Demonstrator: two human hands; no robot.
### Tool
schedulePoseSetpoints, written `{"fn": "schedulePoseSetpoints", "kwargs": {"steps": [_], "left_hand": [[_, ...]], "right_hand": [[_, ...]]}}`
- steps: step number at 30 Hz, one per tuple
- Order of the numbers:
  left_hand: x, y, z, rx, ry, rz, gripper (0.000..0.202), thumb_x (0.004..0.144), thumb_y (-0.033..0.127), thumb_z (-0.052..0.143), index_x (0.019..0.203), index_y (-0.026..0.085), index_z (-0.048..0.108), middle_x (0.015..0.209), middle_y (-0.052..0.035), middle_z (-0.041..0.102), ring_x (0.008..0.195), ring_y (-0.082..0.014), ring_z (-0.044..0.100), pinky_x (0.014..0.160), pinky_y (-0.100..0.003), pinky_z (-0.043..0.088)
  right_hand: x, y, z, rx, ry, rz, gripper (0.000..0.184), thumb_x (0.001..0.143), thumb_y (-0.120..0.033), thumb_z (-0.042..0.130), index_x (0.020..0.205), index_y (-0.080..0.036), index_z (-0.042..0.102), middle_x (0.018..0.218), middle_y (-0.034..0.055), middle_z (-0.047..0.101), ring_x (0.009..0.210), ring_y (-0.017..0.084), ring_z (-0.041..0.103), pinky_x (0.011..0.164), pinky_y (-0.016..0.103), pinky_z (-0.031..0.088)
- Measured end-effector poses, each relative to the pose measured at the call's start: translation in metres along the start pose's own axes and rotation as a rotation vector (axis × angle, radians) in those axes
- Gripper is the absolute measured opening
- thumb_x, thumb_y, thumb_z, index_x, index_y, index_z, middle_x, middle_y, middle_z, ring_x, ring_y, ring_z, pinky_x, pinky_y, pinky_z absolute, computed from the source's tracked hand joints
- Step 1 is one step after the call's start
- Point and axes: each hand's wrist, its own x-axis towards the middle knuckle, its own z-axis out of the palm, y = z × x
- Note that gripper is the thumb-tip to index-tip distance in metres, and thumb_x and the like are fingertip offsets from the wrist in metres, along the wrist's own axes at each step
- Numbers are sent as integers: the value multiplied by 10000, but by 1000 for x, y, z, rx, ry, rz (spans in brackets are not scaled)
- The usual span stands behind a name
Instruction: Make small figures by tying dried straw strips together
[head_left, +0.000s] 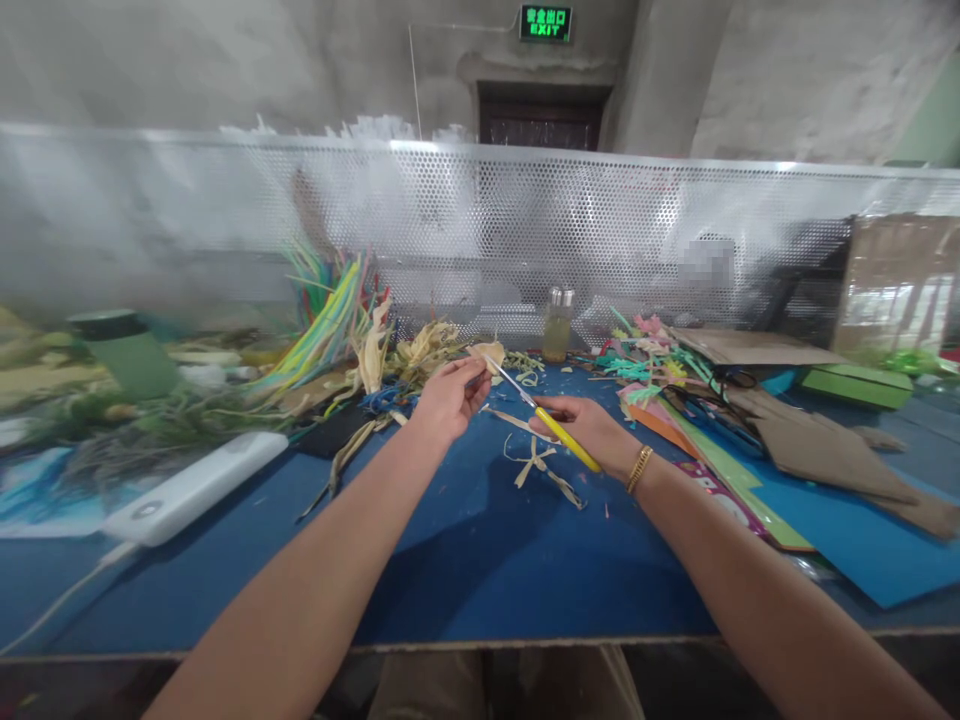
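My left hand point(454, 398) pinches a pale piece of dried husk point(484, 352) above the blue table. In my right hand point(596, 430) is a pair of scissors point(559, 435) with yellow handles, and my fingers are closed around it. The silver blades point up and to the left, and their tips meet the husk; whether they are parted I cannot tell. Beneath my hands, a knotted strip of dried husk point(534, 462) lies on the table with small scraps around it.
On the left are a white power strip point(199, 490), a green bottle point(127, 355) and a bundle of coloured strips point(330, 310). A glass bottle point(556, 328) stands at the back by the perforated metal screen point(585, 220). Cardboard point(817, 440) and blue paper point(877, 550) lie right.
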Motion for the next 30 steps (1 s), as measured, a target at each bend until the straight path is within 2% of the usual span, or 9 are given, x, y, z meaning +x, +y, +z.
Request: {"fn": "schedulePoseSetpoints", "kwargs": {"steps": [6,14,21,30], "left_hand": [[0,0,-1,-3,-2,13,115,742,55,686,720,158,639,651,4,647,576,-66,610,574,-161,541],[-1,0,0,-2,12,23,96,749,60,684,731,142,639,669,-4,657,571,-72,623,573,-168,540],[-2,1,1,-22,-11,11,100,766,41,658,728,130,635,630,-2,646,546,-69,618,552,-156,532],[0,4,-3,-44,-54,-13,86,783,48,653,734,120,651,622,-2,645,539,-67,617,540,-150,539]], "right_hand": [[0,0,0,31,-6,35,528,664,-371,789,1155,-201,696,817,12,718,607,93,583,549,187,461],[3,4,-2,-7,12,5,518,663,-371,797,1141,-197,700,906,40,727,698,116,619,596,195,486],[0,-3,-2,16,-57,65,564,703,-422,760,1202,-178,664,752,-2,667,524,54,479,482,176,390],[-4,-10,0,20,-54,78,572,693,-423,762,1196,-169,666,669,-21,605,495,48,410,454,184,338]]}}
